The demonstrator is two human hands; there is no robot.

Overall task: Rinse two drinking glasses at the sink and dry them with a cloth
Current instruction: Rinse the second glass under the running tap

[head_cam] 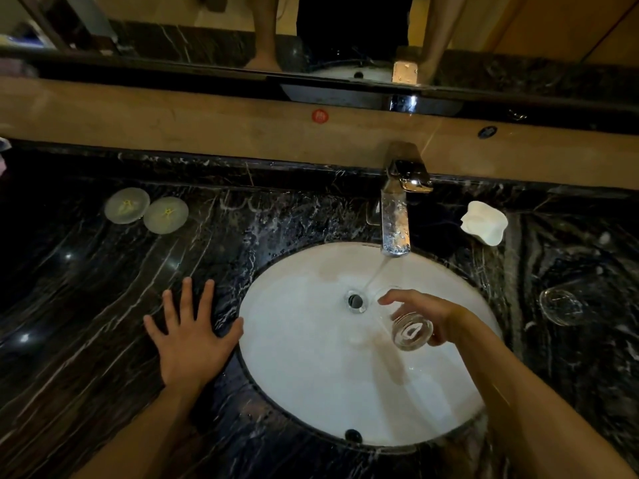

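Head view: right hand [427, 312] grips 1 tilted glass [409, 328] under the tap [396, 216] stream; wet, it could slip into the sink [311, 375]. Left hand [192, 337] lies spread flat on the counter [103, 288].

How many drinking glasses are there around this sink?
2. One clear drinking glass is held tilted by the right hand over the white oval sink, under the tap's stream. The other clear glass stands on the dark marble counter, right of the sink. None seems hidden.

Bathroom, probably: sink [311, 375], faucet [396, 216], mirror [207, 29].
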